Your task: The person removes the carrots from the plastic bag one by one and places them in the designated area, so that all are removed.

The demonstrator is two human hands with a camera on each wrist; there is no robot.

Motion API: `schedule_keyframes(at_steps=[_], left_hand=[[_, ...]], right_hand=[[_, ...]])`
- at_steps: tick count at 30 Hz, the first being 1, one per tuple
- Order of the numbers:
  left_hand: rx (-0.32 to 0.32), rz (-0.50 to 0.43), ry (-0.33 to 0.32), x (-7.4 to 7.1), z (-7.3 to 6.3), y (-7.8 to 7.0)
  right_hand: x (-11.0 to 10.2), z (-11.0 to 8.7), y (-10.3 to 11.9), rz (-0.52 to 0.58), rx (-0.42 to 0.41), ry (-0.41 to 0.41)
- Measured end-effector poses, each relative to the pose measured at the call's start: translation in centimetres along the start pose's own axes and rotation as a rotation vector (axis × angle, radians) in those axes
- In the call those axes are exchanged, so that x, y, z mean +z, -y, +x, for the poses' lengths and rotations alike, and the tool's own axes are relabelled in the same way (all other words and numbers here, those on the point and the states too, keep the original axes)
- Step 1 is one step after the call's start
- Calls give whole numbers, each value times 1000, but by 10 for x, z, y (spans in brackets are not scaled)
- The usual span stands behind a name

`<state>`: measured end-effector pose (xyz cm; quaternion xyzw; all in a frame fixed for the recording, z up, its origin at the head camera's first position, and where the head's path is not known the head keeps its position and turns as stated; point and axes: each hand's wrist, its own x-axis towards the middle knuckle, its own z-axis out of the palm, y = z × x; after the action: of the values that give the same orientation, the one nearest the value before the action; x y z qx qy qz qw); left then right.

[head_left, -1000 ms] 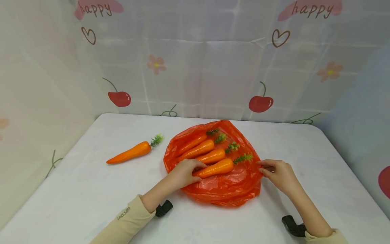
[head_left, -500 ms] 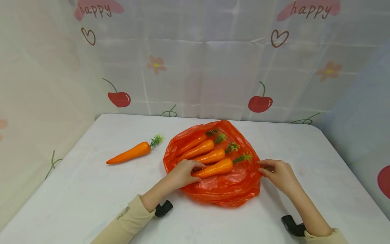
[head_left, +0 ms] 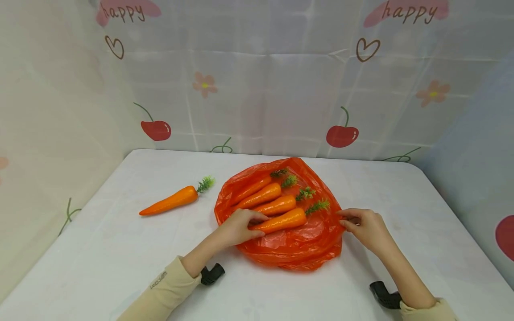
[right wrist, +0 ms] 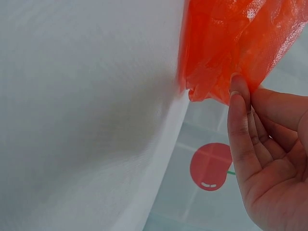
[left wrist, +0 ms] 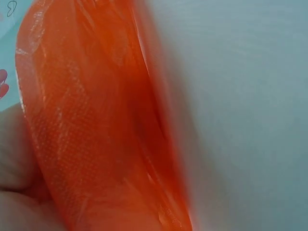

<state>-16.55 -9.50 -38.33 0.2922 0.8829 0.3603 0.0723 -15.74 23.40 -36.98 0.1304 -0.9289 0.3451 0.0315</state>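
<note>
Closest to me are the pale sleeves (head_left: 160, 290), with a black wrist mount (head_left: 213, 273) by the left one. The left hand (head_left: 237, 228) reaches over the near rim of the red plastic bag (head_left: 297, 252), thumb and fingers bent about the narrow end of the nearest carrot (head_left: 287, 220); from its wrist, bag film hides most of that grip. Across from it, the right hand (head_left: 371, 229) pinches the bag's edge between thumb and fingertips.

The bag lies spread on the white table (head_left: 120, 254); I'd expect it to be thin, light and slack, best taken by the rim. The nearest carrot lies inside it, beside three more carrots (head_left: 277, 206). They look glossy, so probably firm and a little slippery; the thick shoulder below the leaves seems the surest hold. A lone carrot (head_left: 172, 202) lies left of the bag, and a printed curtain (head_left: 261, 98) hangs behind.
</note>
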Motion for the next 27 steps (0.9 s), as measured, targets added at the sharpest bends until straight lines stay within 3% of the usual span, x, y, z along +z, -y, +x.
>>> schedule_keyframes(at_steps=[16,27], left_hand=[[-15,-106,-18,-11,-11,8],[-110,-269,-38,-37,-35,11]], right_hand=[[1,-4,0,14,18,6],[-1,1,-1,8,-2,0]])
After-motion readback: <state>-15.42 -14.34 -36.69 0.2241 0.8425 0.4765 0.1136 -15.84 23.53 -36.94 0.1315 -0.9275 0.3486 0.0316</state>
